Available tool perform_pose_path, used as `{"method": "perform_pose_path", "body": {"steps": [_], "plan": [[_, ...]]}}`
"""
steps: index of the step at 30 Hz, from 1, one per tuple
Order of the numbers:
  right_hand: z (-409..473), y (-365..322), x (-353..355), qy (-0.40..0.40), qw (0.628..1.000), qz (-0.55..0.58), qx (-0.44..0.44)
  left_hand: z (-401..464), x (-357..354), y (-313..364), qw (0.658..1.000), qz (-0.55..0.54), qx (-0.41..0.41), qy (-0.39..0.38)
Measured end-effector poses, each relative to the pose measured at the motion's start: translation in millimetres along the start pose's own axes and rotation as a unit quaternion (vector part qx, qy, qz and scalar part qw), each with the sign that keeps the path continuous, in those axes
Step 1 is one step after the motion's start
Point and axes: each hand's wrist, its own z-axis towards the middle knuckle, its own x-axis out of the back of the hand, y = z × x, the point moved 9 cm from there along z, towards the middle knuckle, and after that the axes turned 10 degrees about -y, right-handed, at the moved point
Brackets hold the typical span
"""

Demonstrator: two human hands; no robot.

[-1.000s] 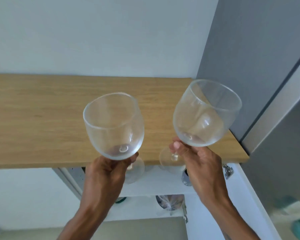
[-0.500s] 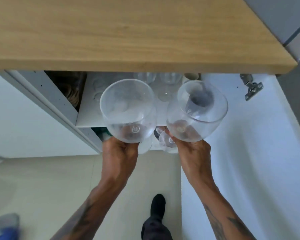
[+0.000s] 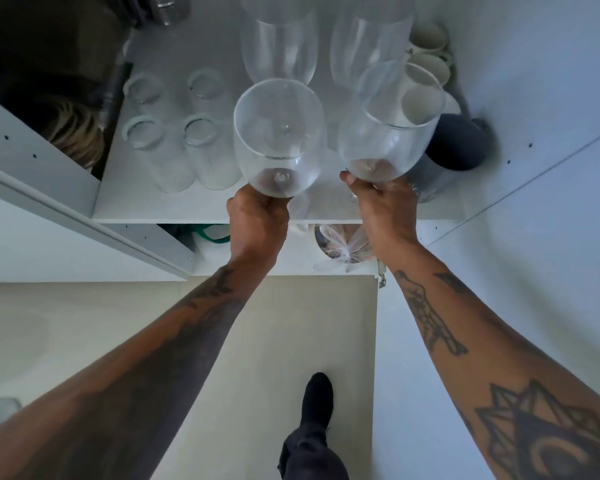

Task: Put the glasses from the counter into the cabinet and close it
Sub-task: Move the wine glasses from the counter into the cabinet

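I hold two clear stemmed wine glasses upright over the front of the white cabinet shelf [image 3: 174, 211]. My left hand [image 3: 258, 216] grips the stem under the left wine glass [image 3: 279, 138]. My right hand [image 3: 387, 211] grips the stem under the right wine glass [image 3: 387, 133]. Both bowls hang above the shelf's front part, side by side and close together. Their stems and feet are mostly hidden by my hands. Behind them two more wine glasses [image 3: 279, 39] stand at the back of the shelf.
Several clear tumblers [image 3: 160, 150] stand on the shelf's left half. Cream mugs [image 3: 426, 69] and a dark mug [image 3: 454, 147] sit at the right. The open white door [image 3: 534, 220] hangs to my right. A lower shelf holds a wrapped bowl [image 3: 340, 244]. My foot [image 3: 316, 396] is on the floor.
The view dropped from the wooden counter top to inside the cabinet. Both hands carried the glasses down and forward, over the shelf's front.
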Motion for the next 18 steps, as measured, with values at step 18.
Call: {"method": "perform_pose_path", "body": {"steps": [18], "plan": [[33,-7,-12,-0.043,0.999,0.019,0.0,39,-15,19,0.999,-0.024,-0.038,-0.013]]}}
